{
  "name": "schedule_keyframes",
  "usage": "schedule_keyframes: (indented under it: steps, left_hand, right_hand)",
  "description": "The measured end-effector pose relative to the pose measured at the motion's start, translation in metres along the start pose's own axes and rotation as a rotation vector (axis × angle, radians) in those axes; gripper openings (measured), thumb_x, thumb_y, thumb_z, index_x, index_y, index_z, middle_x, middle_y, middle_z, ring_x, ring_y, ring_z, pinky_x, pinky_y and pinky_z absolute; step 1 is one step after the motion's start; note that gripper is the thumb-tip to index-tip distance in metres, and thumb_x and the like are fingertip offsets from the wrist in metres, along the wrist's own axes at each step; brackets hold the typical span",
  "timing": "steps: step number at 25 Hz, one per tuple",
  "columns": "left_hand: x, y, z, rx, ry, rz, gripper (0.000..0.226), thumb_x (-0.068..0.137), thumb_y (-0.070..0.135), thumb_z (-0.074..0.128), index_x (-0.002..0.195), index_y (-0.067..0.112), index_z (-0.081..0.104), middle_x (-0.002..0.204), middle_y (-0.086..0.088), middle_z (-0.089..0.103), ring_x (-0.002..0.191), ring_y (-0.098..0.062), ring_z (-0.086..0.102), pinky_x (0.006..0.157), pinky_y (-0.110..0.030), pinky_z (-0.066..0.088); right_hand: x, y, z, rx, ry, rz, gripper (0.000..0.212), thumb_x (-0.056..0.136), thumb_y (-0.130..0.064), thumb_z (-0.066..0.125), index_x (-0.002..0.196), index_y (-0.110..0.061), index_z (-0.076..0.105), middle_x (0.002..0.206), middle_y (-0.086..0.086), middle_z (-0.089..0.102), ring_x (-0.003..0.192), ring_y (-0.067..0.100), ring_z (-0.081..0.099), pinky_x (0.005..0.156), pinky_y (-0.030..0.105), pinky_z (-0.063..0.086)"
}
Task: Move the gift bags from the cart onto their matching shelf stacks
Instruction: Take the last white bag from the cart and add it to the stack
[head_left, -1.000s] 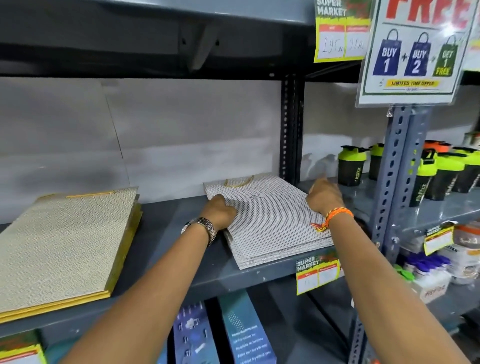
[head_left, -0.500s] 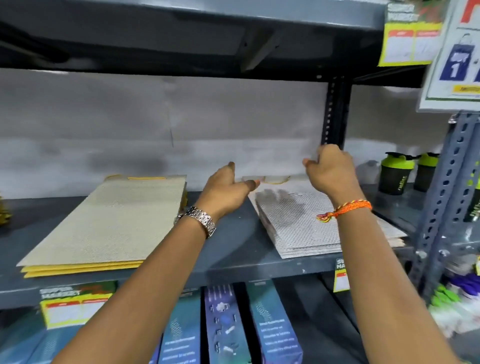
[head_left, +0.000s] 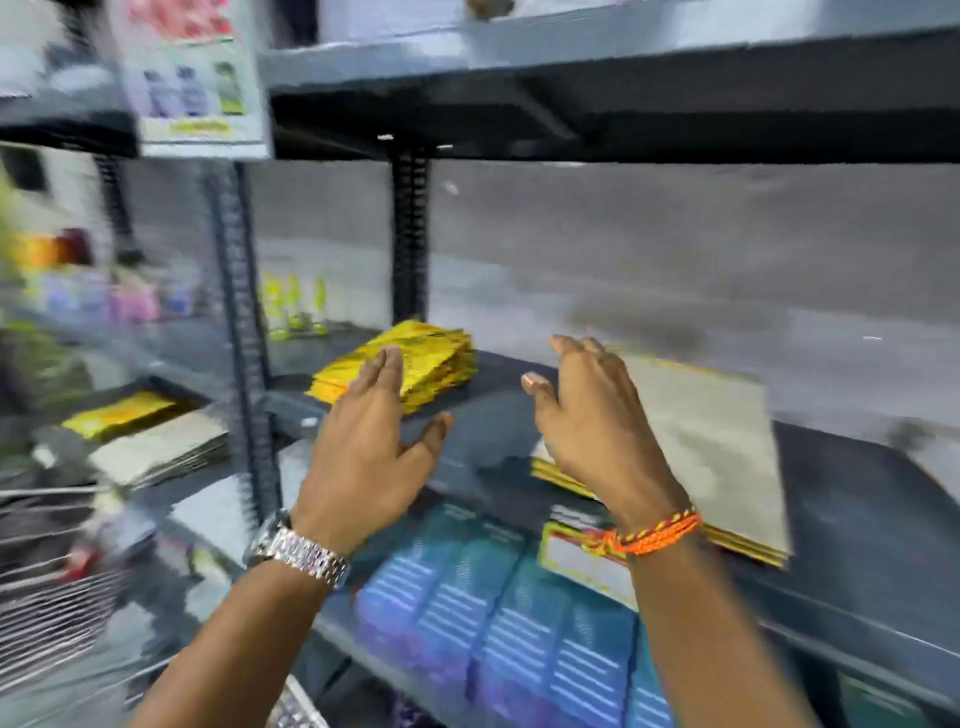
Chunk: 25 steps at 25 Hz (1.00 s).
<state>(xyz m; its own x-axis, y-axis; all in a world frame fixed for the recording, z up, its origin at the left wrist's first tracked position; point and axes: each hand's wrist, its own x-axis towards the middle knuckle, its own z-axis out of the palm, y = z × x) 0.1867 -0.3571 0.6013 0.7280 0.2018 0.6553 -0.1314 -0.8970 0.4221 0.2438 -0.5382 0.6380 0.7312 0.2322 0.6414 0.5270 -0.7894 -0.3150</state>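
Note:
The view is blurred by motion. My left hand (head_left: 366, 452), with a metal watch on the wrist, hovers open in front of the grey shelf (head_left: 498, 410), holding nothing. My right hand (head_left: 592, 421), with an orange thread bracelet, is also open and empty, just in front of a flat stack of beige gift bags with gold edges (head_left: 711, 447). A stack of bright yellow gift bags (head_left: 415, 364) lies on the shelf behind my left hand. In the wire cart (head_left: 57, 587) at the left lie more gift bags: a yellow one (head_left: 117, 415) and a pale stack (head_left: 161, 452).
A perforated steel upright (head_left: 244, 332) stands between the cart and the shelf. Blue boxes (head_left: 498, 613) fill the shelf below, behind a yellow price tag (head_left: 582, 561). A promo sign (head_left: 192, 78) hangs at the upper left. Small bottles (head_left: 291, 306) stand at the back.
The view has swung left, away from the white dotted bag stack. Both hands have lifted off that stack and now hang open in front of the yellow and beige stacks.

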Motion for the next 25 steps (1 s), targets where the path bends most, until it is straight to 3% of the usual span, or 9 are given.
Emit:
schedule_keyframes:
  steps: [3, 5, 8, 11, 14, 18, 20, 22, 25]
  left_hand:
    - [-0.042, -0.096, -0.043, 0.069, 0.08, -0.203, 0.069, 0.087, 0.033, 0.068, 0.146, 0.005, 0.045, 0.135, -0.02, 0.061, 0.121, -0.039, 0.059, 0.1, -0.034, 0.038]
    - [-0.08, -0.159, -0.065, 0.093, 0.122, -0.345, 0.061, 0.086, 0.028, 0.071, 0.14, 0.005, 0.053, 0.115, -0.021, 0.071, 0.103, -0.036, 0.067, 0.088, -0.034, 0.042]
    - [-0.141, -0.249, -0.074, 0.142, 0.082, -0.592, 0.06, 0.086, 0.032, 0.07, 0.14, 0.011, 0.055, 0.106, -0.021, 0.074, 0.097, -0.034, 0.07, 0.082, -0.032, 0.048]
    - [-0.204, -0.328, -0.06, 0.095, -0.009, -0.916, 0.063, 0.086, 0.036, 0.069, 0.14, 0.008, 0.055, 0.094, -0.022, 0.074, 0.093, -0.035, 0.07, 0.083, -0.036, 0.05]
    - [-0.281, -0.41, -0.029, -0.074, -0.066, -1.324, 0.056, 0.085, 0.037, 0.066, 0.129, 0.001, 0.063, 0.115, -0.022, 0.071, 0.114, -0.033, 0.065, 0.094, -0.036, 0.049]
    - [-0.383, -0.488, 0.025, -0.366, 0.004, -1.812, 0.029, 0.086, 0.017, 0.068, 0.099, -0.008, 0.069, 0.086, -0.011, 0.063, 0.087, -0.021, 0.059, 0.078, -0.036, 0.048]
    - [-0.427, -0.51, 0.055, -0.393, -0.031, -1.999, 0.037, 0.087, 0.017, 0.066, 0.108, -0.014, 0.064, 0.105, -0.023, 0.067, 0.1, -0.033, 0.063, 0.091, -0.046, 0.049]
    - [-0.472, -0.528, 0.087, -0.352, -0.159, -2.117, 0.057, 0.087, 0.021, 0.065, 0.133, -0.011, 0.051, 0.134, -0.024, 0.057, 0.121, -0.04, 0.056, 0.098, -0.041, 0.047]
    - [-0.523, -0.549, 0.122, -0.245, -0.294, -2.177, 0.069, 0.086, 0.025, 0.064, 0.146, -0.002, 0.042, 0.143, -0.024, 0.051, 0.129, -0.04, 0.051, 0.107, -0.039, 0.043]
  right_hand:
    - [-0.009, -0.078, 0.09, 0.113, -0.136, -0.173, 0.044, 0.095, -0.026, 0.054, 0.134, -0.007, 0.052, 0.131, 0.018, 0.056, 0.122, 0.038, 0.049, 0.104, 0.046, 0.039]
    - [-0.024, -0.129, 0.153, 0.165, -0.255, -0.267, 0.044, 0.093, -0.025, 0.053, 0.134, -0.008, 0.053, 0.131, 0.017, 0.057, 0.122, 0.038, 0.05, 0.105, 0.047, 0.039]
    - [-0.052, -0.187, 0.248, 0.178, -0.445, -0.371, 0.042, 0.091, -0.027, 0.054, 0.128, -0.009, 0.056, 0.125, 0.016, 0.061, 0.117, 0.039, 0.053, 0.1, 0.049, 0.043]
    - [-0.088, -0.219, 0.342, 0.121, -0.665, -0.518, 0.047, 0.092, -0.03, 0.054, 0.135, -0.011, 0.052, 0.138, 0.014, 0.054, 0.129, 0.036, 0.047, 0.109, 0.043, 0.036]
    - [-0.142, -0.24, 0.446, 0.042, -0.952, -0.632, 0.046, 0.093, -0.035, 0.052, 0.134, -0.013, 0.048, 0.137, 0.011, 0.049, 0.132, 0.035, 0.042, 0.107, 0.047, 0.035]
    - [-0.207, -0.243, 0.573, -0.087, -1.348, -0.714, 0.052, 0.092, -0.036, 0.06, 0.134, -0.01, 0.047, 0.142, 0.016, 0.044, 0.136, 0.038, 0.038, 0.109, 0.05, 0.036]
    - [-0.23, -0.235, 0.625, -0.115, -1.491, -0.716, 0.054, 0.091, -0.033, 0.063, 0.135, -0.006, 0.047, 0.141, 0.019, 0.045, 0.133, 0.038, 0.042, 0.107, 0.047, 0.04]
    - [-0.257, -0.224, 0.68, -0.15, -1.579, -0.701, 0.057, 0.09, -0.03, 0.066, 0.137, -0.006, 0.046, 0.145, 0.018, 0.043, 0.135, 0.037, 0.042, 0.108, 0.048, 0.041]
    - [-0.291, -0.208, 0.745, -0.18, -1.617, -0.698, 0.066, 0.087, -0.028, 0.07, 0.142, -0.005, 0.042, 0.152, 0.017, 0.038, 0.14, 0.035, 0.038, 0.112, 0.048, 0.038]
